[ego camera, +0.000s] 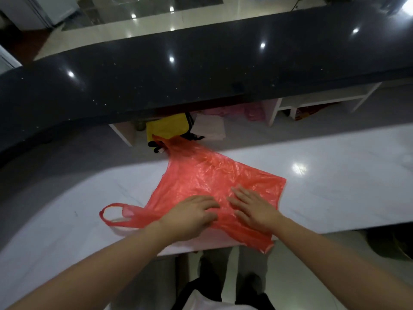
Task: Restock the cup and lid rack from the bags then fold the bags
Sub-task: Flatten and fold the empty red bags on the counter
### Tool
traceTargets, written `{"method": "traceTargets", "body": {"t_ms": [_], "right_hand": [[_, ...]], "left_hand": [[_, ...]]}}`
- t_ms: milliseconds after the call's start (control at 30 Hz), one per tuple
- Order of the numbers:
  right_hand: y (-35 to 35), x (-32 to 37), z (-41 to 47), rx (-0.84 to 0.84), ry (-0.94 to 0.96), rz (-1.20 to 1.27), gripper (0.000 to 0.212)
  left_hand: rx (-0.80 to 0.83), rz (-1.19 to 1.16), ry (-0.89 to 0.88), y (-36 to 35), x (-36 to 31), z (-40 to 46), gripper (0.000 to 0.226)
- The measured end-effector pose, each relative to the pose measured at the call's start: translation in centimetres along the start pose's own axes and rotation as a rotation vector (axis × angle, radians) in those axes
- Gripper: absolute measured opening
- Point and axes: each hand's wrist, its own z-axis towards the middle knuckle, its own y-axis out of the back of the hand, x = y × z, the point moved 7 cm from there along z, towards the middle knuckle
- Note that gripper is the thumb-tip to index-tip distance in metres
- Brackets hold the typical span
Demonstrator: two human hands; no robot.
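Head view: left hand (190,217) and right hand (253,208), fingers straight, press flat on red bag (214,175).

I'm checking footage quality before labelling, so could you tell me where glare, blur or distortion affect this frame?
Head view: ceiling lights glare as bright spots on the black counter and the white table; wide-angle distortion bows both counter edges; the frame's edges and the forearms look smeared; the red bag and both hands, left hand and right hand, are fairly sharp, evenly lit.
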Motion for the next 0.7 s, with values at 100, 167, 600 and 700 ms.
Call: {"method": "traceTargets", "body": {"t_ms": [100,167,600,700], "right_hand": [[2.6,-5.1,-3.0,-0.23,-0.314,0.072,0.06],[1.6,-7.0,-4.9,-0.091,-0.312,0.036,0.059],[2.1,-10.4,-11.5,-0.609,-0.729,0.711,0.028],[1.9,-10.0,-12.1,-0.623,-0.805,0.976,0.032]], "left_hand": [[0.251,-0.044,-0.015,0.3,1.7,3.5,0.032],[0.369,-0.055,-0.027,0.5,2.6,6.2,0.035],[0.49,0.0,-0.086,-3.7,4.6,19.1,0.033],[0.403,0.017,-0.009,-3.6,5.1,19.6,0.03]]}}
